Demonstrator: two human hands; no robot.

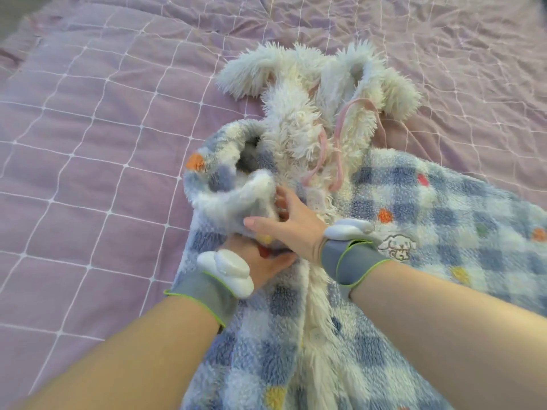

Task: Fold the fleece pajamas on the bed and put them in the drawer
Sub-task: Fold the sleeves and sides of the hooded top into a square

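Gripping the pajamas' bunched edge, left hand sits beside the straight-fingered right hand.

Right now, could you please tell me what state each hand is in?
Left hand: fingers hidden under the fleece pajamas, so cannot tell.
Right hand: open, fingers spread on the pajamas.

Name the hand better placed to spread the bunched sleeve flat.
Probably left: the left hand sits just below the bunched sleeve on that side; the right hand reaches across the front opening.
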